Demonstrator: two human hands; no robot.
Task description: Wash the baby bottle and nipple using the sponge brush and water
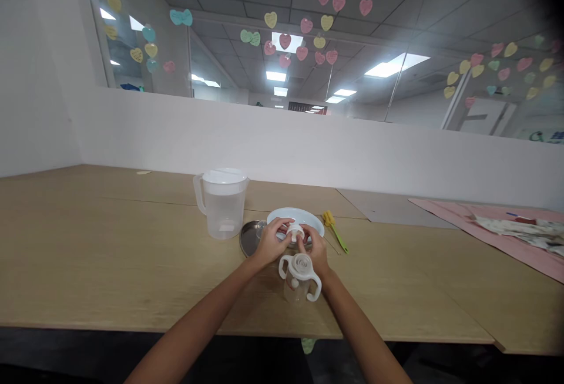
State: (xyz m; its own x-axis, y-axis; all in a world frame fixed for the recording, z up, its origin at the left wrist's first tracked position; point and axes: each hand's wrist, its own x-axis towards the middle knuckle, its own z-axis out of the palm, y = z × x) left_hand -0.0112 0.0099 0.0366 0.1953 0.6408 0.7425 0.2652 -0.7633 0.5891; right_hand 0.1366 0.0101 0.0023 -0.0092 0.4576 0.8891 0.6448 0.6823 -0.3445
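Both my hands are closed around a small white baby-bottle collar (295,230), with a pale part showing inside it. My left hand (273,242) grips it from the left, and my right hand (315,246) has its fingers at the right and lower side. Just below stands a clear baby bottle (298,284) with two white handles, upright on the table and apart from my fingertips. Behind my hands sits a white bowl (315,222). A round steel tray (247,239), partly covered by my left hand, lies beside it with a clear item on it.
A lidded plastic pitcher (224,211) of clear liquid stands at the left. To the right of the bowl lies a brush (335,231) with yellow bristles and a green handle. Pink cloth (467,225) covers the table's far right. A white wall (220,131) runs along the back.
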